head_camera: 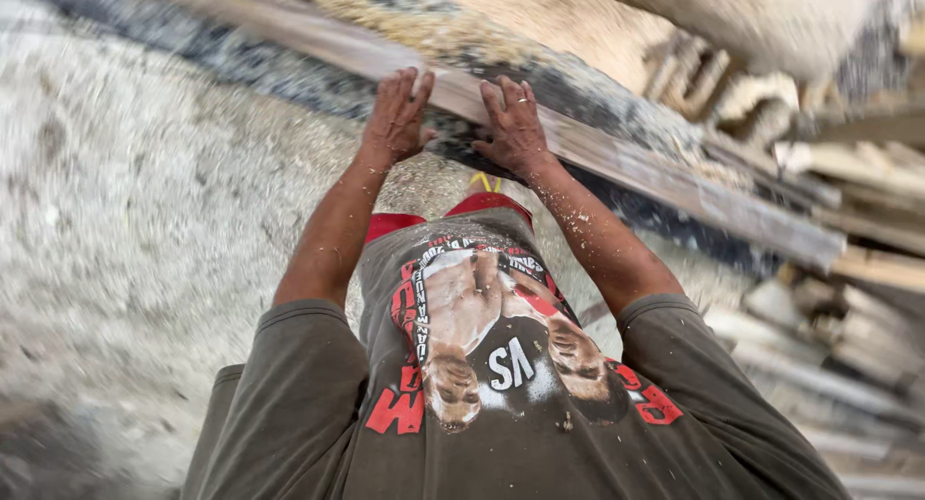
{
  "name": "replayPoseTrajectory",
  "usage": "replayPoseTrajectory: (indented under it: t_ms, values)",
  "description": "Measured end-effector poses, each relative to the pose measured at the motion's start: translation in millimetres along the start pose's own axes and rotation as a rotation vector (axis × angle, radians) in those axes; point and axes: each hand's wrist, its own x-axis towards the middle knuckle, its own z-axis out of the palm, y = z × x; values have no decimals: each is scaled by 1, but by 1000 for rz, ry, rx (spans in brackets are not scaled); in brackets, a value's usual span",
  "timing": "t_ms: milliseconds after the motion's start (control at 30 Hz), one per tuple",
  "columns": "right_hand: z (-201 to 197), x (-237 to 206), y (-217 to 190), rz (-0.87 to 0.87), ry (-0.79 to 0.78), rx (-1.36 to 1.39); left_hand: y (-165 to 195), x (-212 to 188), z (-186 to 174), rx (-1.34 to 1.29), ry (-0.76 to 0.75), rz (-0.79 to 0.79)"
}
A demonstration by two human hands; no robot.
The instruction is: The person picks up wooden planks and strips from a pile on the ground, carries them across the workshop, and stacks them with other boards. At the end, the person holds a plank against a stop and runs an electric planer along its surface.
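A long, weathered wooden plank runs diagonally from the upper left down to the right in the head view. My left hand lies on top of it with the fingers curled over its far edge. My right hand, with a ring on one finger, grips the plank the same way just to the right. The two hands are a palm's width apart. Both forearms are speckled with sawdust. My grey printed shirt fills the lower middle.
Sawdust covers the ground to the left. A dark strip runs under and behind the plank. Stacked planks and wood offcuts pile up at the right, with curved cut pieces farther back.
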Motion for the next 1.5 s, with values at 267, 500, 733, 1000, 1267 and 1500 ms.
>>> replayPoseTrajectory:
  t_ms: [267, 500, 733, 1000, 1267, 1500]
  values:
    - [87, 107, -213, -364, -314, 110, -95, -235, 6, -266, 259, -638]
    - [180, 123, -453, -726, -662, 53, -119, -484, 7, -626, 371, -1303]
    - [251, 97, -677, -977, -971, 38, -116, -661, -3, -765, 649, -1738]
    - [352, 100, -909, -1466, -1121, -142, -135, -796, 22, -763, 1000, -2099]
    - [421, 19, -1152, -1775, -1316, -324, -149, -915, 28, -597, 1501, -2520]
    - [468, -151, -1271, -2092, -1432, -469, -123, -1028, 48, -517, 1901, -2678]
